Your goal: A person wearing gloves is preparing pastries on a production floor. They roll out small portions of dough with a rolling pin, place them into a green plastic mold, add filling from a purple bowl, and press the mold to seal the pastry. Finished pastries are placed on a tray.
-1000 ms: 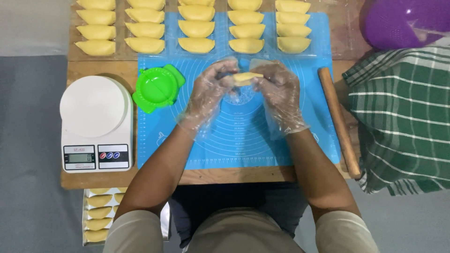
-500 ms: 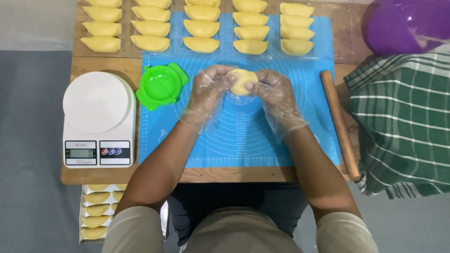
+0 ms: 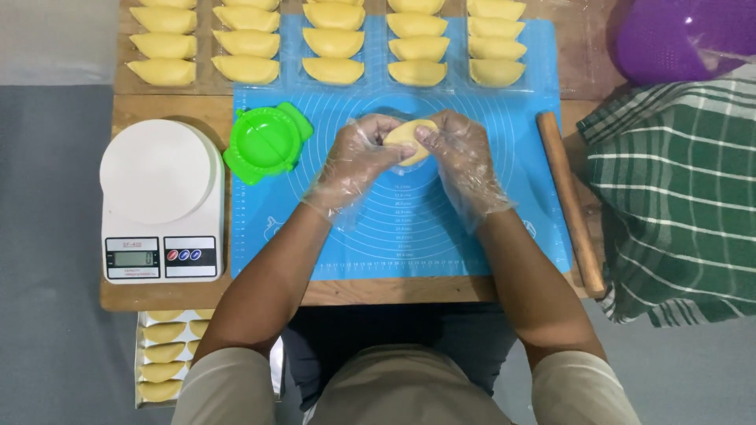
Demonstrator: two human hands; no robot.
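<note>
Both gloved hands, left [image 3: 358,161] and right [image 3: 465,157], met above the blue mat [image 3: 409,228], fingers closed together around a yellow dough piece [image 3: 407,138] held between them. A green press [image 3: 268,143] lay just left of the left hand, a scale [image 3: 161,201] farther left, a rolling pin [image 3: 571,201] right of the right hand, and filled pastries [image 3: 335,43] in rows beyond the hands.

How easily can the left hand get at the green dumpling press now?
Probably not at once: the left hand and right hand together hold a piece of yellow dough. The green dumpling press lies close beside it on the blue mat, with nothing between.
</note>
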